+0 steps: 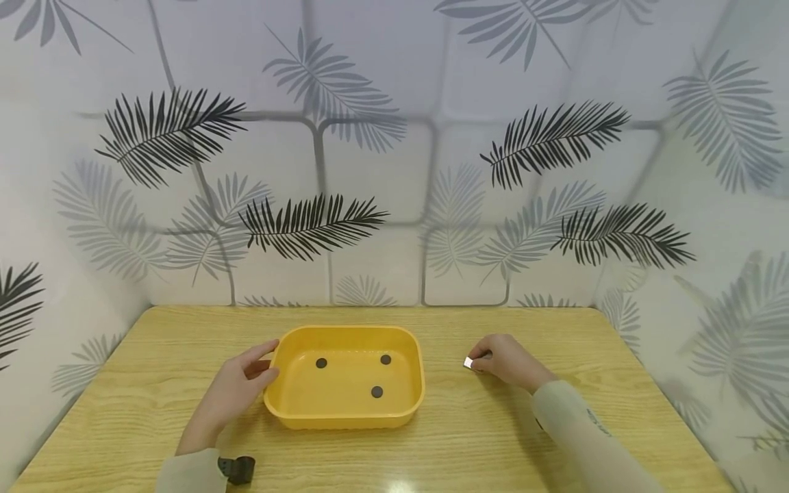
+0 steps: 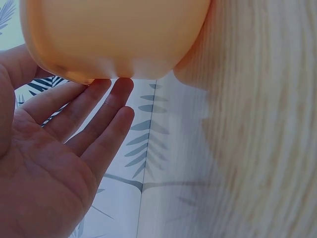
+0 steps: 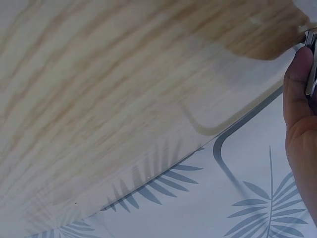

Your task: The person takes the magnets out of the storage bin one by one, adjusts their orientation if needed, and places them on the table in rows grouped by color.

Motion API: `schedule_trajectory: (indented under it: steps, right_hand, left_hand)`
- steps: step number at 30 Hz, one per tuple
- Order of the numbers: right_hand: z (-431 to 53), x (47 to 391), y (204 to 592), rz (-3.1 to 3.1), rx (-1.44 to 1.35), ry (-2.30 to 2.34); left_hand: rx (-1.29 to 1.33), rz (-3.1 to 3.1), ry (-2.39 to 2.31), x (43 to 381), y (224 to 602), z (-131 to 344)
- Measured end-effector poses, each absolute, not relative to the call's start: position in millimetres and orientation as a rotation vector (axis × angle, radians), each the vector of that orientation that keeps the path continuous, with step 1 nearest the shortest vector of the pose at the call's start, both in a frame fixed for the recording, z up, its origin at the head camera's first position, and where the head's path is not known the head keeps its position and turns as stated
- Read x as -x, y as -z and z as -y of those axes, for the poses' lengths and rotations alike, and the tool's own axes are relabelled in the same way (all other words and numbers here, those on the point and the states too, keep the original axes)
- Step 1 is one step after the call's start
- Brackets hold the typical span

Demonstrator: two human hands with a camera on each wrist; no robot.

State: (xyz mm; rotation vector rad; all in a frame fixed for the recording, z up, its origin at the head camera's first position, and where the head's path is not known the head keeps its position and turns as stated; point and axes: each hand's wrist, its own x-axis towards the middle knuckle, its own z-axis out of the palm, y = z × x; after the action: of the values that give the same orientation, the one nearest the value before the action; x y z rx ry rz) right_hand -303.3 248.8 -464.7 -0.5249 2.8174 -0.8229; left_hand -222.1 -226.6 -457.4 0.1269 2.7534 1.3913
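A yellow rectangular plastic basin with rounded corners sits on the table, left of centre in the head view. My left hand holds its left end, thumb at the rim. In the left wrist view, fingertips touch the basin's outer wall. To the right of the basin, my right hand pinches a small shiny silver object between thumb and fingers, low over the table. Only an edge of this metal object shows in the right wrist view, so I cannot tell its kind.
Three dark round discs show on the basin's floor. The wood-grain table ends at a back wall with a leaf print, and similar panels stand at both sides. A black band circles the left wrist.
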Motion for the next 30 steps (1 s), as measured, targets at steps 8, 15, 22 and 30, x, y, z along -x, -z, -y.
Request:
schedule_trajectory:
  steps: [8,15,22,30]
  right_hand:
    - [-248,304,467,-2.873,0.575,0.811]
    - [-244,304,467,-2.908,0.638,0.751]
    - [-240,302,461,-2.919,0.647,0.709]
    - [-236,299,456,-2.929,0.599,0.689]
  left_hand:
    - [-0.118,-2.749,-1.39,222,456,227]
    - [-0.131,-2.734,-1.415,221,457,227]
    - [-0.11,-2.737,-1.406,222,457,227]
    - [-0.104,-2.72,-1.425,223,458,228]
